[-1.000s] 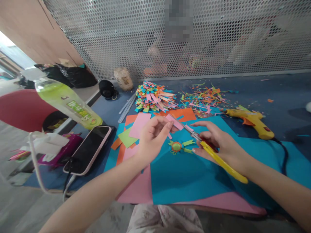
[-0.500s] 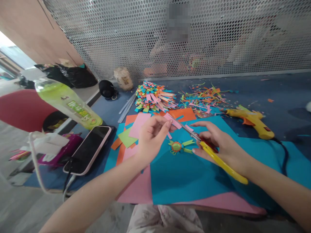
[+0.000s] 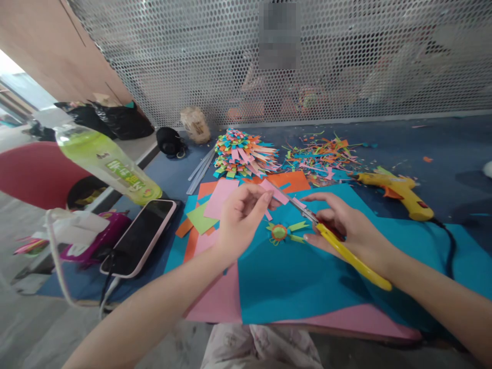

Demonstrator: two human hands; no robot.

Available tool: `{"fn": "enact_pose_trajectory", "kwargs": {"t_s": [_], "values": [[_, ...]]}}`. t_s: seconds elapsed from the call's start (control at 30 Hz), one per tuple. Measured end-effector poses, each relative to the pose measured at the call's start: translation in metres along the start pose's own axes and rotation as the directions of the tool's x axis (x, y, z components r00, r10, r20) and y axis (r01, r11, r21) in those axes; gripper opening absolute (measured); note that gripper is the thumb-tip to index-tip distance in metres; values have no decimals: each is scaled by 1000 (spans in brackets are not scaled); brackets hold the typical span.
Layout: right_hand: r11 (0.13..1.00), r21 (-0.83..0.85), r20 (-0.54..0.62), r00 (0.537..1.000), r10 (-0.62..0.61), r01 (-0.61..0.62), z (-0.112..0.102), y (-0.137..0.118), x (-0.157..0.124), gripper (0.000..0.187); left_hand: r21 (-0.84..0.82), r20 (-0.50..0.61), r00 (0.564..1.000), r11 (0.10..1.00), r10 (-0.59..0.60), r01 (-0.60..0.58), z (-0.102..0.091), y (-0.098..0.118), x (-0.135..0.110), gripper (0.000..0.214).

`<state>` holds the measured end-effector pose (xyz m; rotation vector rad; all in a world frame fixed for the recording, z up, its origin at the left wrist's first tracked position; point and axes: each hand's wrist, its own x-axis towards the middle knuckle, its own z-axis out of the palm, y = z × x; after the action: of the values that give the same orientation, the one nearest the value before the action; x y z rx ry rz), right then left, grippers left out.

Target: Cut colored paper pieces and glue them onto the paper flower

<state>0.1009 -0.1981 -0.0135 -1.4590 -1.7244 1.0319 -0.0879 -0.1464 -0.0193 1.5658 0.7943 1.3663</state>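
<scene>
My left hand [image 3: 246, 215] pinches a small pink paper strip [image 3: 277, 195] between thumb and fingers. In my right hand [image 3: 346, 225] is a pair of scissors [image 3: 346, 256] with yellow and red handles, its blades pointing left along the strip's edge. Just below the blades, a small paper rosette [image 3: 279, 232] in green and orange with two green tails lies on the blue paper [image 3: 292, 287]. A pile of curled, multicoloured paper strips [image 3: 246, 154] stands beyond my left hand. Pink paper [image 3: 219, 200] and a green piece [image 3: 202, 219] lie beside my left wrist.
Paper scraps [image 3: 323, 156] are heaped at the back. A yellow glue gun [image 3: 395, 190] with a black cord lies at the right. On the left are a phone [image 3: 140, 238], a drink bottle [image 3: 111, 164] and clear glue sticks [image 3: 202, 170]. A perforated metal panel [image 3: 215, 61] closes the back.
Almost nothing differs. Both hands keep their places, with the pink strip and scissors still held; the scissors' yellow handle has shifted very slightly.
</scene>
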Motion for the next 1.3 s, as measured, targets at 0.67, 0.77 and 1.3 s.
{"fn": "enact_pose_trajectory", "kwargs": {"t_s": [0.67,0.77,1.3], "values": [[991,-120,35,998,-56,60,-4,1,-1,51,-1,-50,999,1000,-10,10,-2,0,0,9],[989,-135,37,997,-63,67,-4,3,-1,50,3,-74,997,1000,-20,21,-3,1,1,10],[999,-42,54,998,-14,16,-2,0,-2,55,-2,-78,997,1000,-15,15,-2,2,0,12]]}}
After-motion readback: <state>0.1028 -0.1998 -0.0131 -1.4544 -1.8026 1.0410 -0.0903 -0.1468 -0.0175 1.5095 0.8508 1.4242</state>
